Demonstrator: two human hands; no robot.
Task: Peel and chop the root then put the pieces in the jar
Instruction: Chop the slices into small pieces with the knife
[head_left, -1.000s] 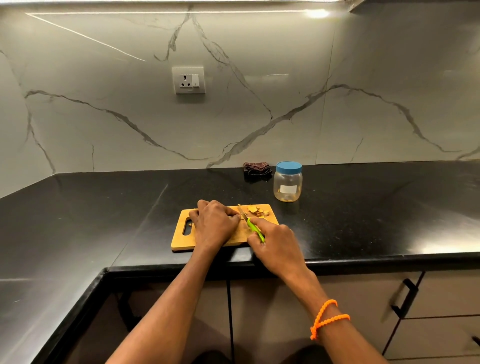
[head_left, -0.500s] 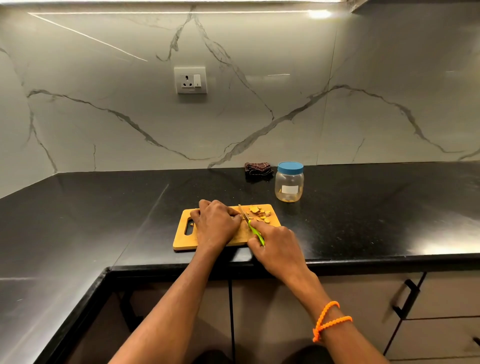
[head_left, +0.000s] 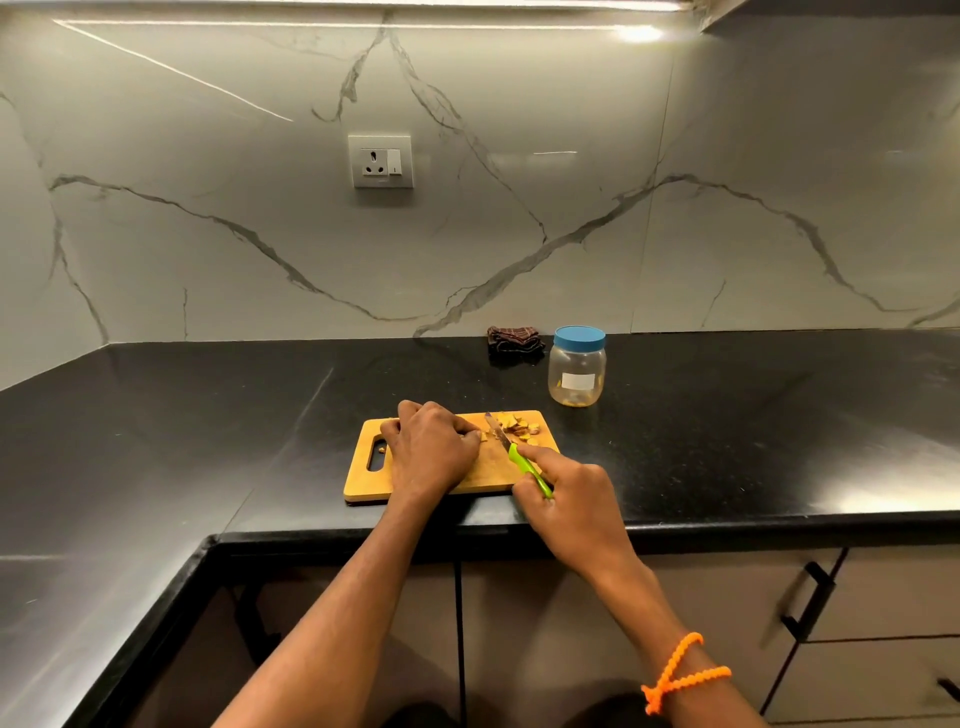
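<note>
On the cutting board (head_left: 374, 480) by the tabletop's (head_left: 727, 441) front edge, the left hand (head_left: 428, 449) curled over the mostly hidden root, the right hand (head_left: 569, 493) gripped the knife (head_left: 511, 447), chopped pieces (head_left: 517, 426) beside the blade, and the lidded jar (head_left: 576, 366) stood behind.

Jar (head_left: 576, 371) label — blank, nothing readable.

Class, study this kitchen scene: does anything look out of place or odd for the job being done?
One thing: the jar meant for the chopped pieces has its blue lid on. Nothing looks spilled or damaged.
</note>
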